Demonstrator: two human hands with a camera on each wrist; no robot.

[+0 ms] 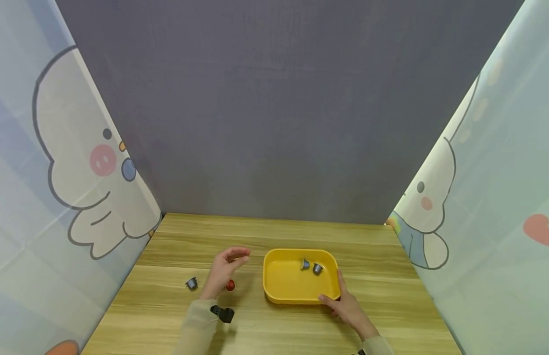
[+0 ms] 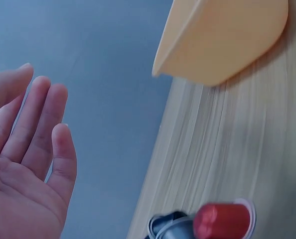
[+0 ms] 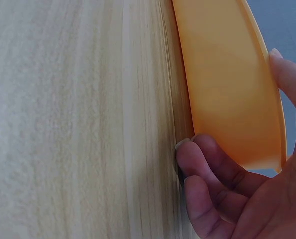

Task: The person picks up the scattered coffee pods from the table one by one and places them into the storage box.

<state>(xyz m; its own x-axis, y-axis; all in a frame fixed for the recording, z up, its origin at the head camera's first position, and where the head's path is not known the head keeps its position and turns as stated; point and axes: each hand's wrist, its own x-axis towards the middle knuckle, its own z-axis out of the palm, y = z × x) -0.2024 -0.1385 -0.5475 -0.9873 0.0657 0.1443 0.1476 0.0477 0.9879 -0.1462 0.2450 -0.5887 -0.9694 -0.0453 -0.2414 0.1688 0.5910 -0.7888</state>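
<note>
My left hand (image 1: 222,270) hovers over the table, fingers loosely bent and holding nothing; the left wrist view shows its bare palm (image 2: 26,199). Below it is a red coffee capsule (image 1: 230,285), with dark grey-blue capsule metal (image 2: 175,226) beside it in the left wrist view. Further left lies another dark coffee capsule (image 1: 192,283). My right hand (image 1: 347,308) grips the near right corner of a yellow plastic tray (image 1: 283,300), thumb at the rim and fingers curled against its outer side. Inside the tray lie two coffee capsules, one blue-grey (image 1: 305,264) and one dark (image 1: 318,269).
The tray stands on a wood-grain table (image 1: 398,296). A dark grey panel (image 1: 274,123) rises behind the table's far edge, and light cartoon-printed curtains (image 1: 26,197) hang on both sides.
</note>
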